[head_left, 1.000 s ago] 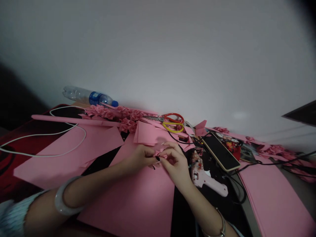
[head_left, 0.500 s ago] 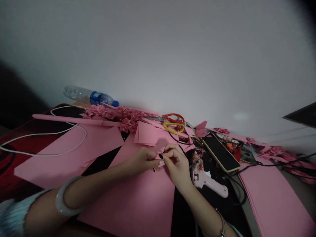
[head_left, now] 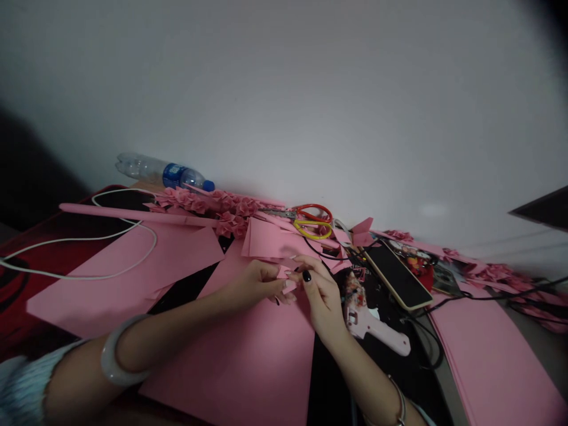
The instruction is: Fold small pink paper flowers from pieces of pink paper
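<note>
A small folded piece of pink paper (head_left: 288,286) is pinched between the thumb and fingers of my left hand (head_left: 261,285). My right hand (head_left: 323,299) is closed at the paper's right side, its fingertips meeting the piece; the thumb with a dark nail is lifted a little off it. Part of the paper is hidden by the fingers. Beneath both hands lies a large pink paper sheet (head_left: 248,361). A smaller stack of cut pink paper (head_left: 268,239) lies just beyond the hands.
Right of my right hand lies a pink glue gun (head_left: 377,331), with a phone (head_left: 397,275) behind it. Scissors (head_left: 313,222), pink paper flowers (head_left: 190,200) and a plastic bottle (head_left: 153,170) line the wall. A white cable (head_left: 66,239) loops at left; pink sheets (head_left: 497,355) stack at right.
My right thumb has lifted and shifted right off the small paper, showing more of its dark nail. The left hand keeps its pinch, and the folded piece has turned slightly.
</note>
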Motion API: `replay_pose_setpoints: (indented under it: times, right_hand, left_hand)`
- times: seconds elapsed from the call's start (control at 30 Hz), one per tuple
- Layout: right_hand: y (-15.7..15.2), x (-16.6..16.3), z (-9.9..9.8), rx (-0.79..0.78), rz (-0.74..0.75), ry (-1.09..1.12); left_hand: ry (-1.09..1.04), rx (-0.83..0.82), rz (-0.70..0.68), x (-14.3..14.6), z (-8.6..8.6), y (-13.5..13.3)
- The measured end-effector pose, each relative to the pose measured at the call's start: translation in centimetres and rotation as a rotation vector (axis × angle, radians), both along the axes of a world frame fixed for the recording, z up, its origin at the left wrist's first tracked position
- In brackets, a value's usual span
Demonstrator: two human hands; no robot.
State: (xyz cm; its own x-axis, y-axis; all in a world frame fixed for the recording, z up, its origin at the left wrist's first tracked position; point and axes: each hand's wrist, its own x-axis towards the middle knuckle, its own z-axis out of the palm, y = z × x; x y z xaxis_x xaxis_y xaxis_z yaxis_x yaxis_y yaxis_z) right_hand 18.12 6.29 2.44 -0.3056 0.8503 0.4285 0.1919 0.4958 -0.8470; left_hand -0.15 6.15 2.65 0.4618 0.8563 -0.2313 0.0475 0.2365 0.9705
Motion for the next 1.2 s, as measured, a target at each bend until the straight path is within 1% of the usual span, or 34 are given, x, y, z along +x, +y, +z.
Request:
replay_pose_setpoints:
  times: [0.3,0.5,0.6,0.67,0.73,0.8,0.87,0.93,1.0,1.2]
  right_hand:
    - [0.0,0.0,0.0,-0.034,-0.003,-0.01]
    - [-0.1,0.1,0.0,-0.056,0.014,0.003]
    - [0.0,0.1,-0.1,-0.064,-0.016,0.04]
    - [0.1,0.0,-0.3,-0.106,-0.064,0.087]
    - [0.2,-0.1,-0.6,-0.181,-0.086,0.109]
    - [0.3,-0.3,-0.8,-0.271,-0.043,0.066]
    - [0.3,-0.3,-0.9,-0.351,0.056,-0.017]
    - [0.2,-0.4,-0.7,-0.388,0.151,-0.076]
    - [0.2,-0.4,-0.5,-0.381,0.201,-0.103]
    - [0.2,-0.5,0.1,-0.311,0.184,-0.152]
  left_hand:
    - [0.001,-0.006,-0.019,0.0,-0.3,0.2]
    - [0.001,-0.002,-0.031,-0.1,0.3,0.1]
    - [-0.014,0.006,-0.047,-0.1,0.7,0.0]
    - [-0.018,0.026,-0.077,-0.2,0.8,0.0]
    - [-0.023,0.057,-0.127,-0.2,0.7,0.0]
    - [-0.029,0.075,-0.169,-0.3,0.5,0.0]
    - [-0.036,0.071,-0.197,-0.4,0.3,-0.1]
    - [-0.038,0.055,-0.219,-0.5,0.2,-0.1]
    - [-0.036,0.039,-0.241,-0.6,0.2,-0.1]
    - [0.009,0.058,-0.282,-0.8,0.3,0.1]
